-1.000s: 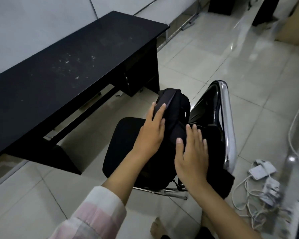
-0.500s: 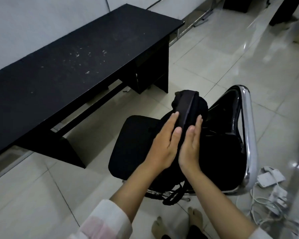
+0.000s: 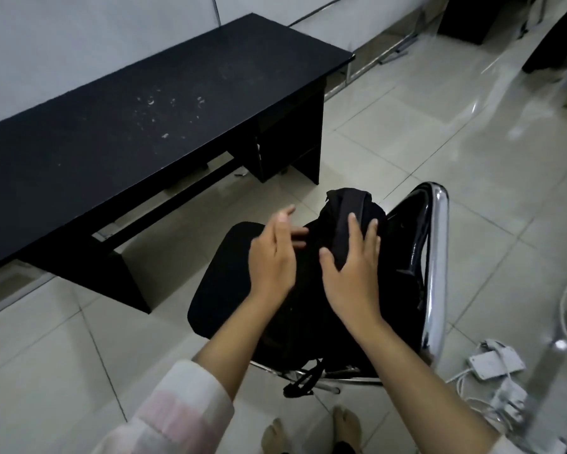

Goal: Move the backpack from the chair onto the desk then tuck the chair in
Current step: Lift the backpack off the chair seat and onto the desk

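A black backpack [image 3: 341, 217] stands upright on the seat of a black chair [image 3: 223, 273] with a chrome frame, in the middle of the head view. My right hand [image 3: 354, 273] lies spread over the backpack's top strap, fingers apart. My left hand [image 3: 275, 257] hovers at the bag's left side, blurred, fingers apart, holding nothing. The long black desk [image 3: 128, 126] stands to the left against the wall, a short gap away from the chair. A loose strap hangs under the seat.
White speckles mark the desk top. A drawer unit [image 3: 288, 142] sits under the desk's right end. White cables and adapters [image 3: 495, 365] lie on the tiled floor right of the chair. My feet [image 3: 311, 434] show at the bottom edge.
My hands, pressed together on the backpack's top half a second ago, have parted: the left swung out to the left, the right spread over the strap. The view shifted slightly.
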